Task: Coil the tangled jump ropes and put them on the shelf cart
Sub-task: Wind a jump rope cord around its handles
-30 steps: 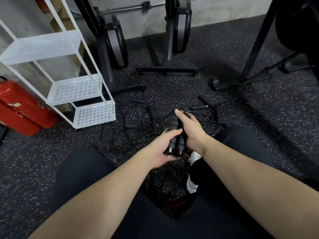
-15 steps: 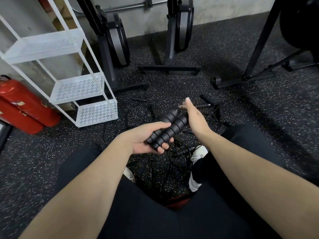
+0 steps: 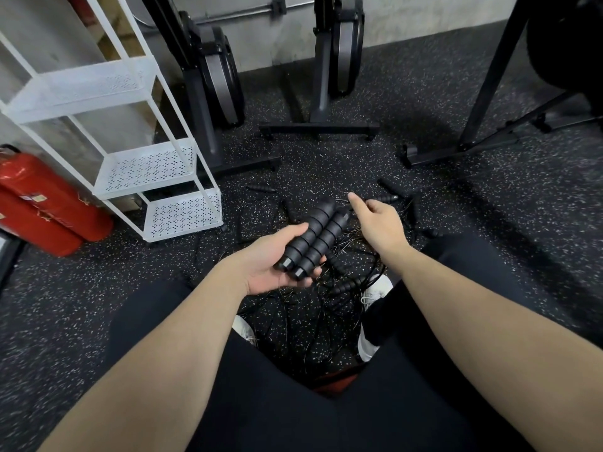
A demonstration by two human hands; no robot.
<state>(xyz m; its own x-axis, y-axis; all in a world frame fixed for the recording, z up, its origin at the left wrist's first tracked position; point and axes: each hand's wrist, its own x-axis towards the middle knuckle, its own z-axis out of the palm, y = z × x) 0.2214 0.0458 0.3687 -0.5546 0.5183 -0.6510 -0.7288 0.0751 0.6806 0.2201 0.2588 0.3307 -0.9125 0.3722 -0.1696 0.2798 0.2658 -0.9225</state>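
L hand [image 3: 270, 265] grips 2 ribbed black handles [image 3: 315, 238] side by side; R hand [image 3: 380, 221] just beside their tips, forefinger out. Tangled ropes [image 3: 326, 308] on floor; white shelf cart [image 3: 146, 171] left.

Black speckled rubber floor [image 3: 456, 243]. Grey concrete wall [image 3: 424, 17] far, pipe [image 3: 228, 17] along it. Dark machine stands [image 3: 321, 125] far; red cylinders [image 3: 49, 210] left.

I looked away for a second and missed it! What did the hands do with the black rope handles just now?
The right hand let go of the two handles and moved off to the right, its fingers now near the thin rope. The left hand kept hold of both handles and tipped them from upright to slanting. The tangled ropes on the floor and the white shelf cart stayed put.
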